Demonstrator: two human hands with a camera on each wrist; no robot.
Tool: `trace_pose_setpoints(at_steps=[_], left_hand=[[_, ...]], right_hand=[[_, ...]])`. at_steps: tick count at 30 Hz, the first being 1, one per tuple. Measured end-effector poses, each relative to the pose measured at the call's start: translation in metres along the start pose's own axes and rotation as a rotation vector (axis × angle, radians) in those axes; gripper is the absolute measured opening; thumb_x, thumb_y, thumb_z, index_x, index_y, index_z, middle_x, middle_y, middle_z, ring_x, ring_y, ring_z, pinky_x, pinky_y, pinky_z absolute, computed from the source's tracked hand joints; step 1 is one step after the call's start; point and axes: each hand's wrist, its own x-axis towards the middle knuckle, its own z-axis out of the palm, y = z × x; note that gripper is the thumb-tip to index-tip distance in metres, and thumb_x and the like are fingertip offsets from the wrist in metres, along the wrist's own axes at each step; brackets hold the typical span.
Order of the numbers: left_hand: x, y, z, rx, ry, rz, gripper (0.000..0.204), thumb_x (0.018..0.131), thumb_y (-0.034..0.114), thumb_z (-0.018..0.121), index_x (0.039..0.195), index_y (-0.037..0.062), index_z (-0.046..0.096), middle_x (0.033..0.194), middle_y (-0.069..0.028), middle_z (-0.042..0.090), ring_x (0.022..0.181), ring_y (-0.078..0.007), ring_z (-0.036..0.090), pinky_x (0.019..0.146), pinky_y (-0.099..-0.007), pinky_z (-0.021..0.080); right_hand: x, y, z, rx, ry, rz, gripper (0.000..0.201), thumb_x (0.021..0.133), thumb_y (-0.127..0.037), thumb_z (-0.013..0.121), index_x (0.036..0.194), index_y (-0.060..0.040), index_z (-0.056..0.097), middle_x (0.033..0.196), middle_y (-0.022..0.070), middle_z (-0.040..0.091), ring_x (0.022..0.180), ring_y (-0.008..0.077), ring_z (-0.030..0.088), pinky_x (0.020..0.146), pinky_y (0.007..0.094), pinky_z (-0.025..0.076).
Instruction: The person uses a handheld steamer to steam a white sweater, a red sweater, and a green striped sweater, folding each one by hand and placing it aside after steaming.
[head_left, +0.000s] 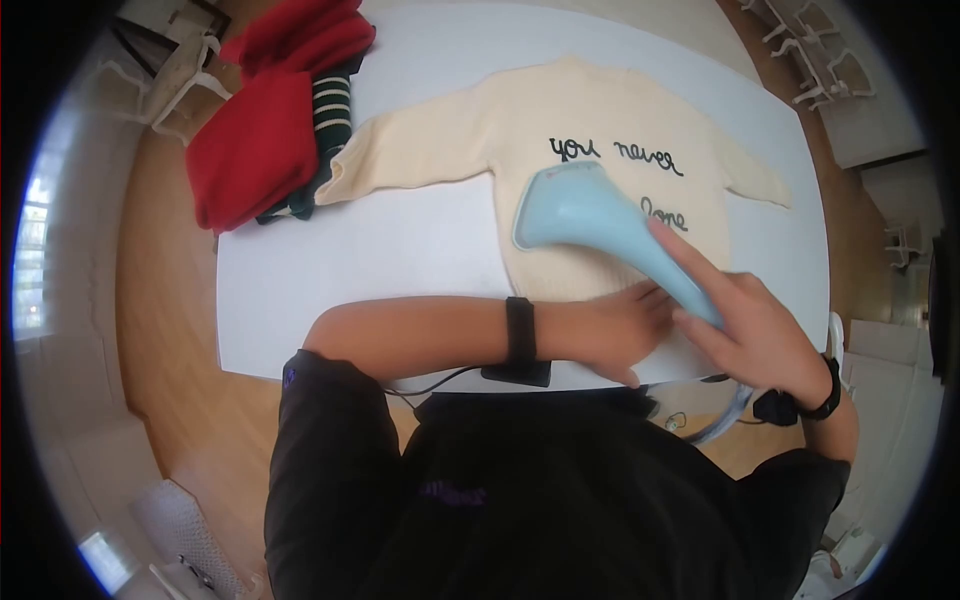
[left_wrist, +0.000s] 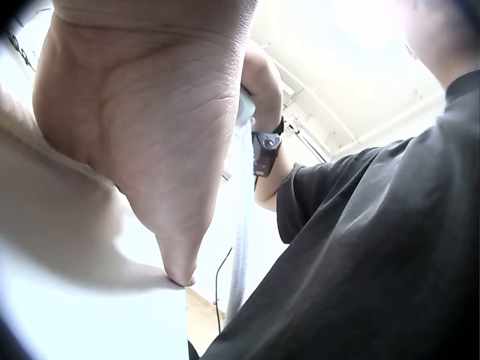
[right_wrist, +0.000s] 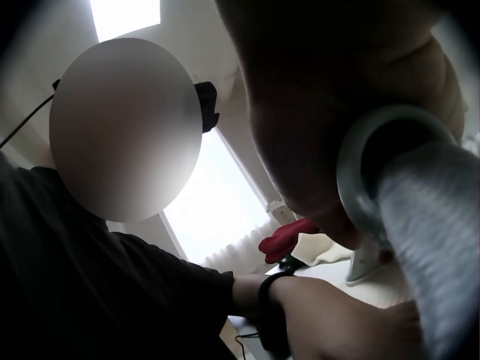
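A cream knit sweater (head_left: 565, 105) lies spread on the white table, dark lettering across its chest. My right hand (head_left: 755, 325) grips the handle of a light-blue garment steamer (head_left: 575, 210), index finger stretched along it. The steamer's broad head is over the sweater's middle and hides part of the lettering. From the handle's end runs a grey fabric-covered hose (right_wrist: 442, 225). My left hand (head_left: 620, 330) rests at the sweater's lower hem, below the steamer handle, palm down. Its thumb reaches the table edge in the left wrist view; the handle overlaps its fingertips in the head view.
Folded red garments (head_left: 255, 150) and a green striped one (head_left: 330, 110) are piled at the table's far left, against the sweater's sleeve cuff. The white table (head_left: 350, 255) shows bare left of the sweater. The hose (head_left: 725, 415) hangs past the front edge.
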Motion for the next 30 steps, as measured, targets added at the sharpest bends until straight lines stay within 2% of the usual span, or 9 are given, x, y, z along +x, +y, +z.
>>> trace_pose_setpoints(at_steps=[4, 5, 10, 14, 16, 18, 21, 27, 30], left_hand=[[0.003, -0.003, 0.003, 0.108, -0.032, -0.005, 0.107, 0.091, 0.049, 0.078, 0.157, -0.0192, 0.027, 0.162, -0.0375, 0.033, 0.157, -0.0507, 0.024, 0.130, -0.0578, 0.019], [0.004, -0.003, 0.005, 0.097, -0.034, -0.005, 0.112, 0.091, 0.050, 0.077, 0.159, -0.0195, 0.020, 0.166, -0.0393, 0.025, 0.160, -0.0520, 0.017, 0.131, -0.0578, 0.017], [0.008, 0.003, -0.010, 0.119, -0.102, 0.034, 0.113, 0.092, 0.049, 0.076, 0.160, -0.0193, 0.018, 0.168, -0.0403, 0.019, 0.161, -0.0514, 0.013, 0.132, -0.0572, 0.016], [0.010, 0.004, -0.012, 0.109, -0.093, 0.003, 0.112, 0.092, 0.049, 0.077, 0.160, -0.0193, 0.019, 0.168, -0.0412, 0.019, 0.161, -0.0513, 0.015, 0.132, -0.0567, 0.017], [0.008, 0.004, -0.007, 0.105, -0.093, -0.033, 0.112, 0.092, 0.049, 0.077, 0.160, -0.0194, 0.020, 0.168, -0.0416, 0.019, 0.161, -0.0512, 0.015, 0.132, -0.0565, 0.017], [0.005, 0.000, -0.002, 0.119, -0.044, -0.008, 0.114, 0.086, 0.046, 0.082, 0.158, -0.0204, 0.023, 0.168, -0.0405, 0.019, 0.162, -0.0479, 0.013, 0.133, -0.0533, 0.014], [0.005, 0.002, -0.004, 0.101, -0.067, -0.029, 0.114, 0.087, 0.046, 0.081, 0.158, -0.0199, 0.022, 0.170, -0.0392, 0.017, 0.163, -0.0466, 0.013, 0.133, -0.0532, 0.014], [0.003, 0.004, -0.006, 0.195, -0.062, 0.021, 0.109, 0.094, 0.050, 0.074, 0.158, -0.0207, 0.023, 0.169, -0.0404, 0.018, 0.162, -0.0477, 0.016, 0.130, -0.0561, 0.018], [0.003, 0.005, -0.005, 0.196, -0.079, -0.001, 0.109, 0.094, 0.052, 0.073, 0.158, -0.0208, 0.023, 0.169, -0.0398, 0.017, 0.163, -0.0469, 0.015, 0.130, -0.0558, 0.018]], right_hand=[[0.047, -0.009, -0.015, -0.111, -0.080, 0.123, 0.084, 0.093, -0.006, 0.057, 0.171, -0.0194, 0.028, 0.075, 0.0211, 0.065, 0.065, 0.0360, 0.063, 0.071, 0.0438, 0.053], [0.056, -0.012, -0.020, -0.082, -0.039, 0.130, 0.084, 0.093, -0.006, 0.057, 0.171, -0.0194, 0.028, 0.075, 0.0211, 0.065, 0.065, 0.0360, 0.063, 0.071, 0.0438, 0.053], [0.060, -0.004, -0.035, -0.216, 0.009, 0.062, 0.080, 0.097, -0.011, 0.056, 0.171, -0.0201, 0.029, 0.066, 0.0181, 0.059, 0.055, 0.0308, 0.058, 0.063, 0.0405, 0.050], [0.007, -0.005, -0.051, -0.164, 0.027, 0.073, 0.081, 0.095, -0.010, 0.057, 0.171, -0.0205, 0.030, 0.067, 0.0185, 0.060, 0.055, 0.0313, 0.058, 0.062, 0.0407, 0.049], [-0.024, -0.009, -0.053, -0.140, -0.039, 0.159, 0.081, 0.094, -0.011, 0.058, 0.170, -0.0215, 0.032, 0.068, 0.0184, 0.065, 0.061, 0.0344, 0.067, 0.064, 0.0436, 0.053], [-0.048, -0.007, -0.047, -0.107, -0.071, 0.216, 0.083, 0.093, -0.009, 0.060, 0.170, -0.0214, 0.031, 0.069, 0.0194, 0.064, 0.059, 0.0340, 0.065, 0.065, 0.0422, 0.052], [-0.074, 0.004, -0.033, -0.082, -0.050, 0.291, 0.087, 0.092, -0.006, 0.062, 0.171, -0.0214, 0.029, 0.070, 0.0210, 0.063, 0.058, 0.0345, 0.064, 0.066, 0.0412, 0.051], [-0.059, 0.026, -0.031, -0.086, 0.025, 0.293, 0.088, 0.092, -0.007, 0.063, 0.171, -0.0222, 0.028, 0.068, 0.0223, 0.060, 0.058, 0.0371, 0.062, 0.068, 0.0438, 0.052], [-0.020, 0.045, -0.031, -0.265, 0.138, 0.109, 0.086, 0.094, -0.009, 0.062, 0.171, -0.0212, 0.028, 0.067, 0.0211, 0.060, 0.056, 0.0352, 0.061, 0.066, 0.0436, 0.050]])
